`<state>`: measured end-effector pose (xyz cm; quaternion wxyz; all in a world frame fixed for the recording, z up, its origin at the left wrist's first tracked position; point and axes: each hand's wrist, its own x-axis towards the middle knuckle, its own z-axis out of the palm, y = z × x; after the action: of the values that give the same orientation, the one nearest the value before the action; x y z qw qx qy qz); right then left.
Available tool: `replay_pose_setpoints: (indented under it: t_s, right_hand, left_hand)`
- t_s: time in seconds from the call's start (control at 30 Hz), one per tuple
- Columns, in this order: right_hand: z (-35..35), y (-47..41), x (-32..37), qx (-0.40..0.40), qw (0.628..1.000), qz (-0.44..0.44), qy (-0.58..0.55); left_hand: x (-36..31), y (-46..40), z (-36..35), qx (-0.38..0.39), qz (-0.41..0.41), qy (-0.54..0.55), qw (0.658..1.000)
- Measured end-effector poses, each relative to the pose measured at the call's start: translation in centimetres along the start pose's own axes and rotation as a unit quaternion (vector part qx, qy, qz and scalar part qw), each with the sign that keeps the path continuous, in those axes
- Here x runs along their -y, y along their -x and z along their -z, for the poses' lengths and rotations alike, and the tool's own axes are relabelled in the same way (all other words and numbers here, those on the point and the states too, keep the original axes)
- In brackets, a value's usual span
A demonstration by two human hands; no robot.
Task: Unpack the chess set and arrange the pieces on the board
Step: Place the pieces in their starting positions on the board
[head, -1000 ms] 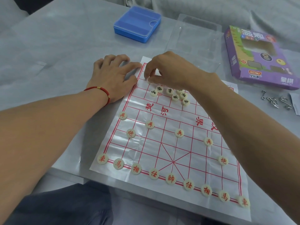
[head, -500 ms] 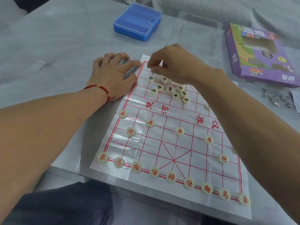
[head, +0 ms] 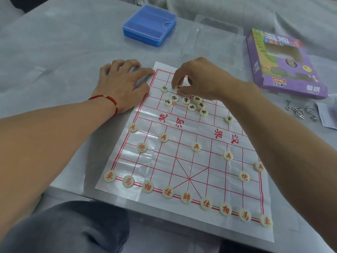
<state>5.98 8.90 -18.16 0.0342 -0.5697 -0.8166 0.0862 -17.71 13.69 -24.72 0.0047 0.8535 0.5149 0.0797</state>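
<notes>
Right hand point(head: 202, 79) pinching a black-marked piece point(head: 178, 88) on the board point(head: 182, 161); left hand point(head: 122, 84) spread flat, pressing the board's edge.

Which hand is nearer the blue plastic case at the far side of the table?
Left. The left hand rests flat on the board's far-left corner, just this side of the blue plastic case; the right hand pinches a piece farther right.

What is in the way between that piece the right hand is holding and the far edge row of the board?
Nothing visible. The right hand pinches a black-lettered piece, and the board squares toward the far row look bare, though the hand hides part of them.
</notes>
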Motion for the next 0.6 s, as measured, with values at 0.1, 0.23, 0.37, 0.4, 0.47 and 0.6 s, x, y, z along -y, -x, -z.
replay_pose_setpoints:
  t_s: [0.1,0.23,0.37,0.4,0.47,0.6]
  right_hand:
    - [1.3,0.2,-0.9,-0.067,0.997,-0.025,-0.014]
    - [2.7,0.5,-3.4,-0.135,0.985,-0.103,-0.036]
    - [1.8,0.3,-3.7,-0.097,0.989,-0.109,-0.036]
    - [1.5,0.3,-3.6,-0.084,0.991,-0.103,-0.030]
    - [1.0,0.2,-3.5,-0.054,0.994,-0.094,-0.021]
    - [0.9,0.6,-3.9,-0.019,0.996,-0.086,-0.010]
  left_hand:
    - [0.0,0.0,0.1,0.001,0.000,0.001,1.000]
    - [-0.1,0.2,0.3,0.002,-0.005,0.006,1.000]
    - [0.0,0.3,0.3,0.001,-0.003,0.013,1.000]
    - [-0.1,0.2,0.3,0.003,-0.002,0.012,1.000]
    - [-0.1,0.2,0.4,0.005,0.000,0.011,1.000]
    - [-0.3,0.4,0.6,0.003,0.000,0.021,1.000]
